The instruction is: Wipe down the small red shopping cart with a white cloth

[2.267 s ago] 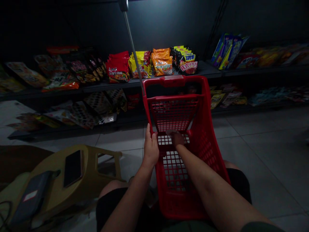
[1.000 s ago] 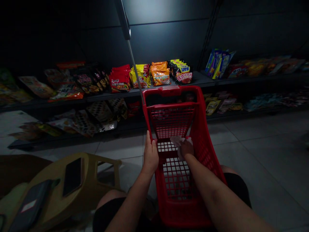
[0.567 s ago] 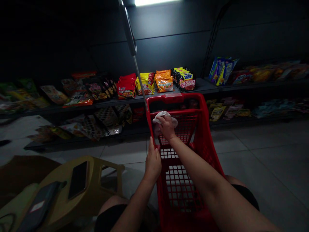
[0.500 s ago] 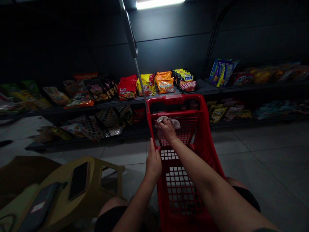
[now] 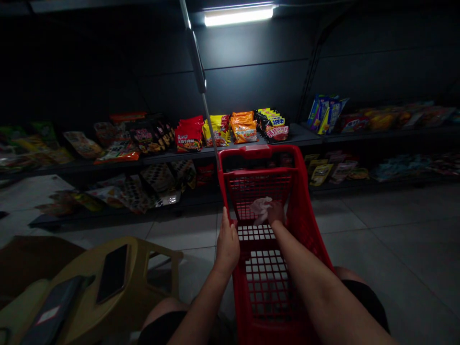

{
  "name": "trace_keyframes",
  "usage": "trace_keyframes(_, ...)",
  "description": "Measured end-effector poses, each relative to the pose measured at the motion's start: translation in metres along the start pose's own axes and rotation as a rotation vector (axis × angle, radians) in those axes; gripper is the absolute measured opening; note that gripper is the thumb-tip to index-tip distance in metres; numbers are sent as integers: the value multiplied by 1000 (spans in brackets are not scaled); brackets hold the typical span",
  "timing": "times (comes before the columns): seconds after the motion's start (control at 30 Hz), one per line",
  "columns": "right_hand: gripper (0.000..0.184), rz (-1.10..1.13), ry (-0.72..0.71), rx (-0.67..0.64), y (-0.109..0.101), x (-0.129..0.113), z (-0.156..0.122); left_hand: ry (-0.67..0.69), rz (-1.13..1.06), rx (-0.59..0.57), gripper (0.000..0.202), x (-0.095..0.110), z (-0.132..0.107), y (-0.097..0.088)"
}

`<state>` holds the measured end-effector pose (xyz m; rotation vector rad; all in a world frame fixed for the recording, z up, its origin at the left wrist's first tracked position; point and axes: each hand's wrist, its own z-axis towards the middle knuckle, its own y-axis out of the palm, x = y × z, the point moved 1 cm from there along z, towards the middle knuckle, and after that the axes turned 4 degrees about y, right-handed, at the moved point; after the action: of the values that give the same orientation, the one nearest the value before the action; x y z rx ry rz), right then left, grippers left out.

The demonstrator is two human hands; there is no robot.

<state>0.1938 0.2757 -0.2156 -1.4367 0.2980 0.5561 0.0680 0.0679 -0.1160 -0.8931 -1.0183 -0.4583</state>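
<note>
Both hands work on the red basket [image 5: 258, 152]: the left hand [image 5: 227, 242] closes around its left rim, steadying it, while the right hand [image 5: 276, 213], fingers bunched on a white cloth [image 5: 260, 207], reaches inside near the far mesh wall. In the dim light the cloth seems pressed to the mesh, mid-wipe.

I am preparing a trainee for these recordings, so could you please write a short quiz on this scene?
1. Multiple choice: what does the right hand hold inside the red basket? A a white cloth; B a bottle; C a sponge.
2. True or false: the left hand lies flat on the floor.
3. Fill in: the dark phone lies on a tan ___.
Key: 1 A. 2 False, it grips the basket's left rim. 3 stool.
</note>
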Motion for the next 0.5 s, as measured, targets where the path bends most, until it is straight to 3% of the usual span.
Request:
trace_keyframes(0.13,43,97,61,302,-26,-16,30,20,1,12,63,0,0,0)
trace_keyframes(0.23,45,116,18,391,-41,-20,40,14,-1,1,63,0,0,0)
trace_keyframes(0.33,38,49,-40,293,-40,-10,28,6,2,-11,63,-2,0,1)
trace_keyframes(0.5,31,-135,-95,-31,-22,18,-12,31,-15,6,61,-7,1,2)
